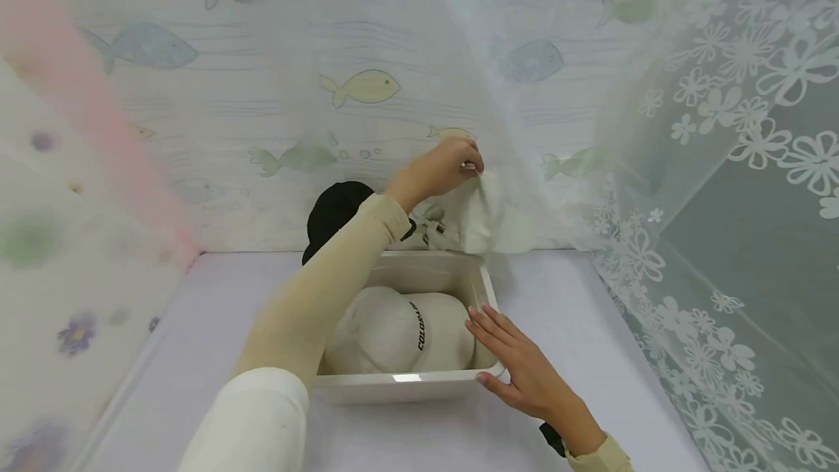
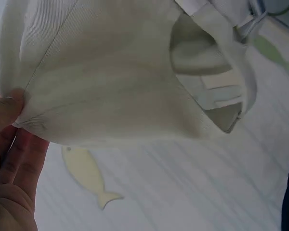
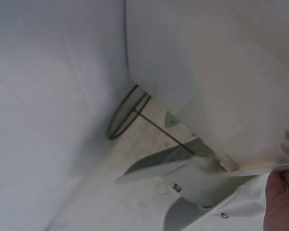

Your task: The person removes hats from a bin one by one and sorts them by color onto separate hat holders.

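My left hand [image 1: 439, 166] pinches the crown of a cream cap [image 1: 483, 217] behind the white bin [image 1: 406, 390]. In the left wrist view, thumb and fingertips hold the crown's tip, and the rear opening of the cap faces right. Straight fingers of my right hand [image 1: 524, 363] rest on the bin's right rim, thumb by the front corner; in the right wrist view only part of that hand [image 3: 285, 202] shows at the edge. Inside the bin lie off-white caps [image 1: 383, 330], one with dark lettering that seems to read COLORADO. My left forearm hides the bin's left side.
A black cap [image 1: 336, 213] stands behind the bin, partly covered by my left arm. A thin wire ring with a rod [image 3: 130, 113] shows past the bin in the right wrist view. Fish-patterned curtain [image 1: 367, 86] hangs behind the white table [image 1: 544, 290]; lace curtain [image 1: 708, 341] borders the right.
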Tool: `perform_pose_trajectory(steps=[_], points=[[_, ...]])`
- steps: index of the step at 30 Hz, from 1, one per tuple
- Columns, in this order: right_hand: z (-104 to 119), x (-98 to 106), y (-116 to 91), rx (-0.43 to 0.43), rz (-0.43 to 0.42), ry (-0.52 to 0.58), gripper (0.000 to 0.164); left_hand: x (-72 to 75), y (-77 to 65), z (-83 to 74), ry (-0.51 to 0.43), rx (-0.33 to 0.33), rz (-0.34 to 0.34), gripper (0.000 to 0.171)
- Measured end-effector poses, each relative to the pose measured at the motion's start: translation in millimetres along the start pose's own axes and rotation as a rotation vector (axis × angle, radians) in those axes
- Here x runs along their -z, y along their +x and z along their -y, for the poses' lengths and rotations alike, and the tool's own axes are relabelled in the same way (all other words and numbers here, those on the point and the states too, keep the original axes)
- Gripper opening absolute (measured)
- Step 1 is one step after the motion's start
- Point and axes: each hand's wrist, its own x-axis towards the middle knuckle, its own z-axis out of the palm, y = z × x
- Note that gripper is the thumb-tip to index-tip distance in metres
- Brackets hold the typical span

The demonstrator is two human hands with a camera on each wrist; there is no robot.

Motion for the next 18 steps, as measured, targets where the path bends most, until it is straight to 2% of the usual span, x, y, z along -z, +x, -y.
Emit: perform_pose_trajectory(steps=[9, 14, 18], points=[[-1.6, 0.0, -0.6, 0.007, -0.017, 0.003, 0.071, -30.1, 0.3, 3.8, 0.014, 0.010, 0.068, 0.016], [-1.4, -0.2, -0.2, 0.011, -0.022, 0.002, 0.071, -40.1, 1.3, 5.1, 0.046, 0.070, 0.104, 0.019], [0.4, -0.5, 0.5, 0.021, -0.037, 0.010, 0.071, -45.0, -2.4, 8.1, 0.025, 0.142, 0.126, 0.025]])
